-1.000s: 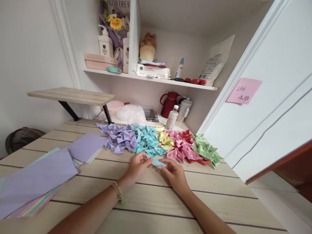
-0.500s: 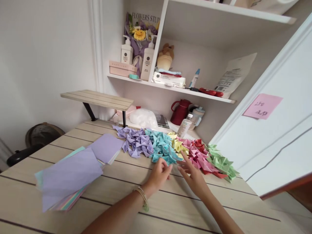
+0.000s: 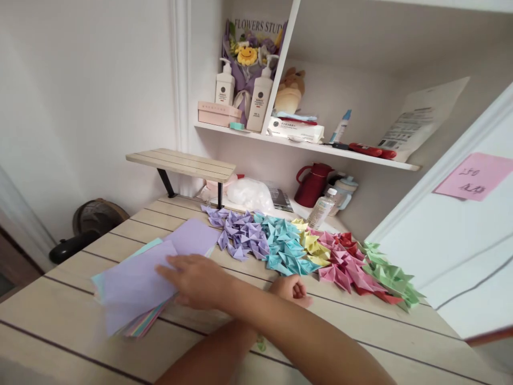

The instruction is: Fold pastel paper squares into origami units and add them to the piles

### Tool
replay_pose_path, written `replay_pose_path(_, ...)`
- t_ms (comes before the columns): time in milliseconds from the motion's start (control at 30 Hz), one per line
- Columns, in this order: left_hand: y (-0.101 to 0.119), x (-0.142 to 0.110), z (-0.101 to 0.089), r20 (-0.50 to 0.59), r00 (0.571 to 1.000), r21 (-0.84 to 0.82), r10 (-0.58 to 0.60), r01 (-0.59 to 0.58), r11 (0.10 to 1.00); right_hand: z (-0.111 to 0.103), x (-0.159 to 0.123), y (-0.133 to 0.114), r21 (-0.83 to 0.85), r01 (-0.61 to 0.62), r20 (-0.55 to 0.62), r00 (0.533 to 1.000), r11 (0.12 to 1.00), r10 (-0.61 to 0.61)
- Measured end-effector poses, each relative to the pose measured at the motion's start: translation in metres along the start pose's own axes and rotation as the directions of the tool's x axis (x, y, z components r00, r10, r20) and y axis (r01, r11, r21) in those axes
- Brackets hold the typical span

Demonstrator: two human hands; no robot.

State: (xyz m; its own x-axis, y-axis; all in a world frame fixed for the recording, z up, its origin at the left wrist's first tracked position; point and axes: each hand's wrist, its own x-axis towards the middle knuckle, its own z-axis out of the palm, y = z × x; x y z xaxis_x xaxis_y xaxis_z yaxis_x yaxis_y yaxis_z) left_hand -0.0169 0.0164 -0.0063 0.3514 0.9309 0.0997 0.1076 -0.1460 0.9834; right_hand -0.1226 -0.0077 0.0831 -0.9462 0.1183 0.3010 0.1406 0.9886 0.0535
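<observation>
My right hand (image 3: 196, 280) reaches across my left forearm to the paper stack on the left. Its fingers are stretched out over the right part of a purple sheet (image 3: 138, 286), which lies on top of sheets in several colours. Whether the fingertips press on the paper I cannot tell. My left hand (image 3: 290, 290) rests on the table with its fingers curled in, and nothing shows in it. Just beyond it lie folded paper pieces: turquoise ones (image 3: 286, 246), purple ones (image 3: 243, 235), yellow ones (image 3: 315, 247), pink ones (image 3: 347, 262) and green ones (image 3: 395, 278).
The slatted table (image 3: 320, 331) carries a small raised shelf (image 3: 182, 164) at the back left. Behind the paper pieces stand a clear bottle (image 3: 321, 208), a red jug (image 3: 312, 185) and a light cup (image 3: 343, 193). A pink note (image 3: 475, 176) hangs at right.
My right hand has swung from beside the turquoise and yellow pieces leftward over my left arm to the purple sheets. My left hand stays near the turquoise pieces. The view has turned left.
</observation>
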Motion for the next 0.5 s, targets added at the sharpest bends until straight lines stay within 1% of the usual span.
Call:
replay_pose_path(67,0.000,0.001,-0.001,0.003,1.000,0.029,-0.004,0.004,1.000,0.022,0.012,-0.003,-0.090,0.103,0.054,0.994,0.991,-0.099)
replay_pose_path(100,0.000,0.000,-0.002,0.002,1.000,0.038,-0.002,0.002,0.999,0.029,0.013,-0.005,-0.111,0.142,0.078,0.988,0.984,-0.133)
replay_pose_path(133,0.001,-0.001,-0.002,0.003,1.000,0.046,0.002,-0.002,0.999,0.033,0.012,-0.006,-0.123,0.152,0.083,0.986,0.981,-0.142)
replay_pose_path(200,0.003,-0.003,-0.002,0.022,1.000,0.064,0.022,-0.023,0.998,0.035,0.006,-0.006,-0.135,0.114,0.113,0.989,0.984,-0.100)
replay_pose_path(267,0.006,-0.006,-0.002,0.042,0.998,0.076,0.041,-0.044,0.996,0.031,0.002,-0.006,-0.119,0.041,0.176,0.984,0.992,-0.019)
replay_pose_path(333,0.009,-0.007,-0.002,0.023,0.999,0.067,0.039,-0.041,0.997,0.026,0.000,-0.006,-0.079,-0.003,0.229,0.973,0.997,0.021)
replay_pose_path(400,0.011,-0.006,-0.003,0.025,0.999,0.052,0.036,-0.038,0.998,0.022,-0.001,-0.004,-0.050,-0.031,0.204,0.978,0.998,0.040)
replay_pose_path(433,0.012,-0.006,-0.003,0.028,0.999,0.037,0.038,-0.039,0.999,0.020,-0.003,-0.003,-0.028,-0.043,0.160,0.986,0.999,0.047)
replay_pose_path(500,0.014,-0.004,-0.006,0.007,1.000,-0.023,0.030,-0.030,0.999,0.010,-0.016,0.001,0.047,-0.067,0.028,0.997,0.997,0.066)
